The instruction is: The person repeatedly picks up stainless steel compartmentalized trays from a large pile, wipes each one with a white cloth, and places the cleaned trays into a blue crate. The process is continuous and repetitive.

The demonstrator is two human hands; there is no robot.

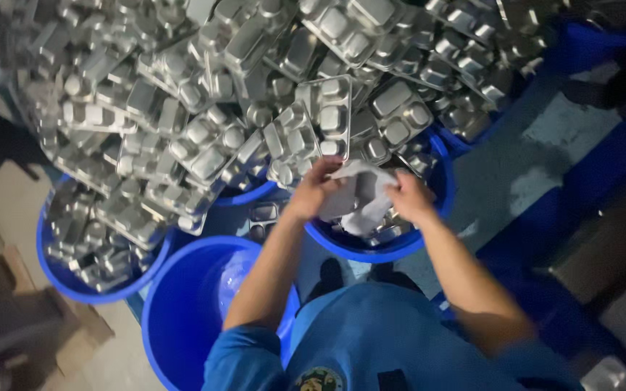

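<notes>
Both hands, left hand (pixel 313 190) and right hand (pixel 409 197), are gripping a compartmented steel tray (pixel 360 194) with fingers curled round its edges, mid-frame over a blue plastic tub (pixel 400 246). It's looking stiff, light and probably slippery, so holding the rims seems smart.

Dim, bluish cast overall; light seems to come from above, glinting softly off the steel trays (pixel 255 108) while the frame's left and right edges sink into near-black shadow. Whole frame is soft with motion blur, worst on the hands and cloth (pixel 360 195) and at the corners. Blue tubs (pixel 182 304) are saturated but noisy, no hard glare, fine detail smeared throughout.
</notes>
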